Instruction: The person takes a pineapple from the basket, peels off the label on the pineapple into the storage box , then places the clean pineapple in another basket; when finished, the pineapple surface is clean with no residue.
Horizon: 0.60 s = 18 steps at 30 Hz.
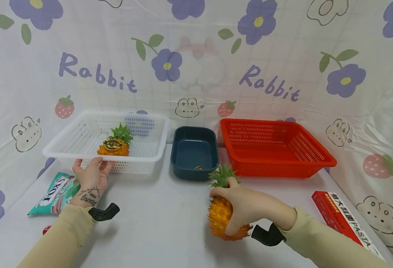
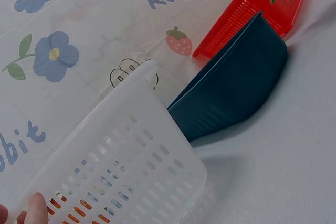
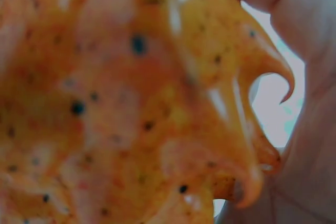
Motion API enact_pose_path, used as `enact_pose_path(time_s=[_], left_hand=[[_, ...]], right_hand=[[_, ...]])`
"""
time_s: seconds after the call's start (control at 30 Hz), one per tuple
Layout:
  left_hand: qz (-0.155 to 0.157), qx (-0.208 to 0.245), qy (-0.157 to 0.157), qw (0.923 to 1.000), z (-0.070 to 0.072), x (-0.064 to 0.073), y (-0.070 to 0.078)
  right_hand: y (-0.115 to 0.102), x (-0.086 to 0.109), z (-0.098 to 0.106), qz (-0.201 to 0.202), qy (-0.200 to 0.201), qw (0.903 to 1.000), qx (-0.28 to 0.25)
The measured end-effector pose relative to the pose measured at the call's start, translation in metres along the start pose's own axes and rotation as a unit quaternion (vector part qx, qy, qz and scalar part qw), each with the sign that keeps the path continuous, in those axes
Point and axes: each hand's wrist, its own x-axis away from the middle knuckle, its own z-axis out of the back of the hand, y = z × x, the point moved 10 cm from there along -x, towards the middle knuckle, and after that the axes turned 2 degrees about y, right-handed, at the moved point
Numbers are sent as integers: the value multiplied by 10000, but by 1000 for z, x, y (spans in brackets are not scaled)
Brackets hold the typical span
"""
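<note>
On the left, my left hand (image 1: 92,175) grips the front rim of a white plastic basket (image 1: 146,159), fingertips against its outer wall. Inside that basket lies a pineapple (image 1: 114,147) with a dark label and green crown; the left wrist view shows only orange bits through the slots. My right hand (image 1: 241,203) holds a second pineapple (image 1: 220,216) over the front middle of the table, thumb and fingers wrapped round its orange body. Its crown points toward the back. Up close, the right wrist view is filled by this pineapple's shiny, spiny skin (image 3: 131,93).
A dark blue tub (image 1: 194,149) stands between the white basket and a red basket (image 1: 270,163). A green FOX'S candy bag (image 1: 54,195) lies beside my left forearm, near a small red item (image 1: 46,229). A pasta box (image 1: 345,219) lies at right. A printed curtain (image 1: 196,74) hangs behind.
</note>
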Motion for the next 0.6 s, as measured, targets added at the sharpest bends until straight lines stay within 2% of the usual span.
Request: enact_pose_path(time_s=[0.33,0.6], left_hand=[[-37,40,-52,10000,0,0,0],[-12,22,-43,10000,0,0,0]], right_hand=[[-19,8,26,189,200,9996,30],[-32,-1,69,452,502,9977,94]])
